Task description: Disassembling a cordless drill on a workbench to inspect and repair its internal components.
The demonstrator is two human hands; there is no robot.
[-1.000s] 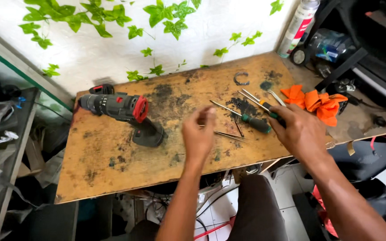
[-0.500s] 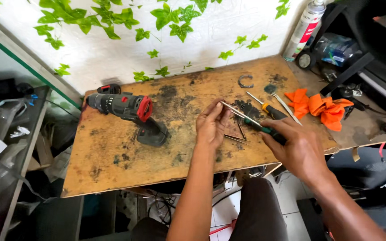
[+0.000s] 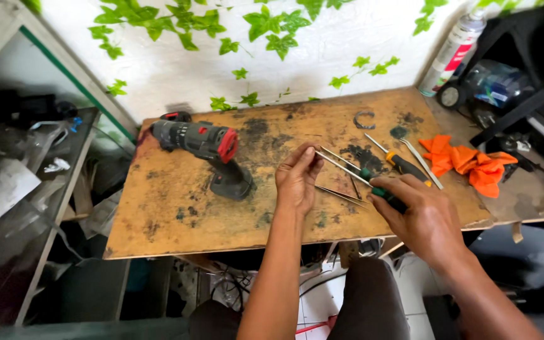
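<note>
While the right hand (image 3: 424,217) wraps closed fingers around the dark green handle of a thin-shafted metal screwdriver (image 3: 363,179), the left hand (image 3: 297,179) pinches the shaft's far tip between thumb and fingertips, other fingers loosely curled. Screwdriver lies over the stained wooden worktop (image 3: 171,214), just above the board near its front edge, long axis running diagonally: handle low-right toward the person, tip up-left at the left fingers. Under it, a couple of thin loose metal rods (image 3: 341,195) lie on the board, touching or nearly touching each other; cannot tell if the tool touches them. Just beyond, a second screwdriver with black-and-orange handle (image 3: 401,164) and a long slim metal tool (image 3: 424,165) lie side by side, parallel-ish diagonals. Right of these, a crumpled orange cloth (image 3: 473,165). Left of the hands, well apart, a dark grey cordless drill with red collar (image 3: 206,148) rests on its side. Farther back, a small curved dark metal piece (image 3: 365,119); at the back right corner, a white-and-red spray can (image 3: 451,53) against the leaf-patterned white wall (image 3: 322,38).
</note>
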